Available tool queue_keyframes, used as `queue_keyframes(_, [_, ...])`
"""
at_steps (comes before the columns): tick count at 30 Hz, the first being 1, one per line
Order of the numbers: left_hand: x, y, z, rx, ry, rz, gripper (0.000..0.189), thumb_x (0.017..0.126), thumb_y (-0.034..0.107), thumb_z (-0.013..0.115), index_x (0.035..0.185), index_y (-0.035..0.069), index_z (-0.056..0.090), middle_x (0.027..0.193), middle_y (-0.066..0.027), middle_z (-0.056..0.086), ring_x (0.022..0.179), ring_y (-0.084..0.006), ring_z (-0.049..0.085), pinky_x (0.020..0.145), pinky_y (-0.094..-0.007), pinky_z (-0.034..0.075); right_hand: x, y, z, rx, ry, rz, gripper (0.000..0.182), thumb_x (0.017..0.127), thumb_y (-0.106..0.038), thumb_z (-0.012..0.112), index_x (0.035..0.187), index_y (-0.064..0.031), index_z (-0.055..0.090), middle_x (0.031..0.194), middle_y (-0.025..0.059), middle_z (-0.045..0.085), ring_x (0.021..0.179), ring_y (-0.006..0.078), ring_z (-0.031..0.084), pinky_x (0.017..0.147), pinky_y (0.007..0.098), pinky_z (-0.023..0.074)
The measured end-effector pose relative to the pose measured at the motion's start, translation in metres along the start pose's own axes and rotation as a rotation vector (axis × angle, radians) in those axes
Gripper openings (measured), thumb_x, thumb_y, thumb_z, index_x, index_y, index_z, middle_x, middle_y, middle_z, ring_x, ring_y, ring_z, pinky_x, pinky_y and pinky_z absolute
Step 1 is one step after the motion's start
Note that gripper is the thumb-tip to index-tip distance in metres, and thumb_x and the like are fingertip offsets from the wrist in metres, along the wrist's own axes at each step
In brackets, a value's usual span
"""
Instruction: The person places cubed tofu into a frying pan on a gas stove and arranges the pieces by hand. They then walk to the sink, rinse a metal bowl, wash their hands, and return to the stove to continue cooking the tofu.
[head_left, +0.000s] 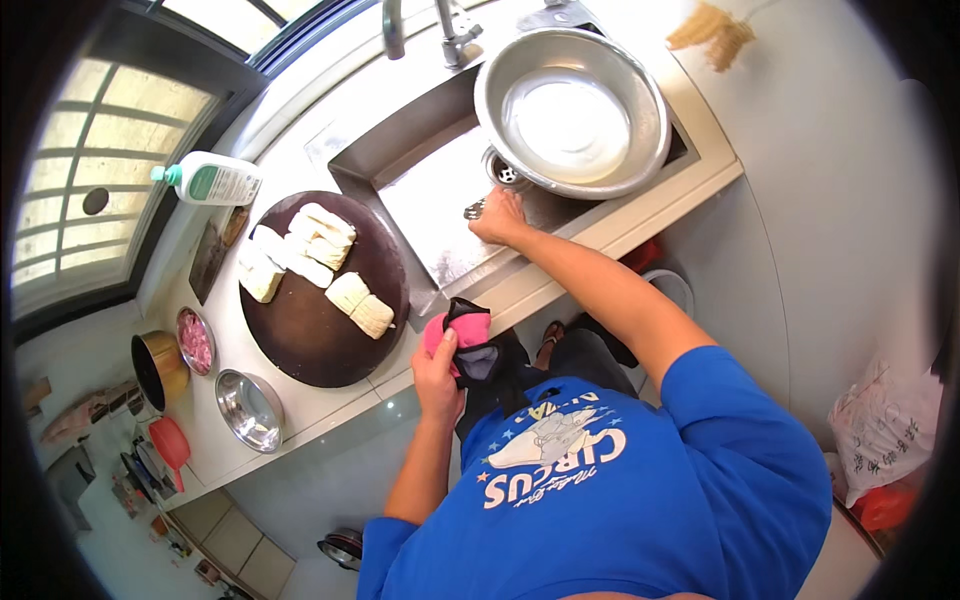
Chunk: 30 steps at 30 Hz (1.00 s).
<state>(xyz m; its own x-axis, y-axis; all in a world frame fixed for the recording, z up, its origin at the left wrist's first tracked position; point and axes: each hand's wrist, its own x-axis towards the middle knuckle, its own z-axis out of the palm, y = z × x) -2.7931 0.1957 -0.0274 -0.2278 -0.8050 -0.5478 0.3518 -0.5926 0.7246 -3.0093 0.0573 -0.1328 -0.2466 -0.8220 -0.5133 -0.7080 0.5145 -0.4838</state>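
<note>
My left hand (439, 379) grips a folded pink and grey cloth (471, 330) with black edging, at the counter's front edge. My right hand (501, 217) reaches into the stainless steel sink (450, 195), its fingers on a small perforated metal piece (474, 208) that looks like a sink strainer. Just beyond those fingers is the drain (507, 174). A large metal basin (574, 112) with a shiny, pale bottom rests over the sink's right part. On the round dark board (315, 330) left of the sink lie several pale, scored blocks of food (360, 304).
Along the left counter stand a detergent bottle (217, 180), a bowl of raw meat (196, 341), a gold-coloured pot (160, 370), a steel bowl (249, 411) and a red dipper (171, 444). A faucet (454, 41) rises behind the sink. A plastic bag (885, 431) sits at the right.
</note>
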Motion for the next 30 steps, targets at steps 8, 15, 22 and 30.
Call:
queue_keyframes(8, [-0.011,0.007,-0.018,-0.055,0.059,0.007,0.038,0.095,0.007,0.062,0.131,-0.005,0.056,0.116,-0.0091,0.066,0.104,-0.0154,0.063,0.094,-0.0301,0.049,0.118,0.038,0.05,0.062,0.139,0.228,0.093,0.078,-0.034,0.076,0.143,0.0156,0.032,0.151,0.0339,0.035,0.145,0.0412,0.032,0.122,0.0442,0.0219])
queue_keyframes(15, [-0.001,0.008,-0.013,-0.054,0.112,0.03,0.036,0.096,0.007,0.061,0.129,-0.005,0.057,0.115,-0.0098,0.067,0.103,-0.0165,0.064,0.094,-0.0307,0.05,0.122,0.044,0.048,0.16,0.094,0.289,0.093,0.083,-0.034,0.075,0.146,0.0147,0.027,0.152,0.034,0.031,0.145,0.0442,0.027,0.122,0.0469,0.0186])
queue_keyframes(22, [0.016,0.015,0.013,-0.066,0.073,0.041,0.034,0.096,0.007,0.06,0.128,-0.006,0.058,0.115,-0.0104,0.068,0.103,-0.0167,0.065,0.094,-0.0314,0.05,0.027,0.002,0.005,0.419,0.186,-0.18,0.03,0.088,-0.026,0.066,0.081,0.0037,0.065,0.087,0.0258,0.068,0.081,0.0416,0.066,0.076,0.047,0.052])
queue_keyframes(30, [0.034,0.023,0.056,0.007,0.069,0.027,0.034,0.096,0.008,0.061,0.127,-0.006,0.058,0.114,-0.0097,0.068,0.101,-0.0163,0.065,0.092,-0.0309,0.05,0.135,0.134,-0.091,-0.031,0.621,-0.418,0.017,0.095,-0.014,0.054,0.102,-0.0011,0.062,0.087,0.0211,0.065,0.078,0.0366,0.062,0.07,0.0457,0.0492])
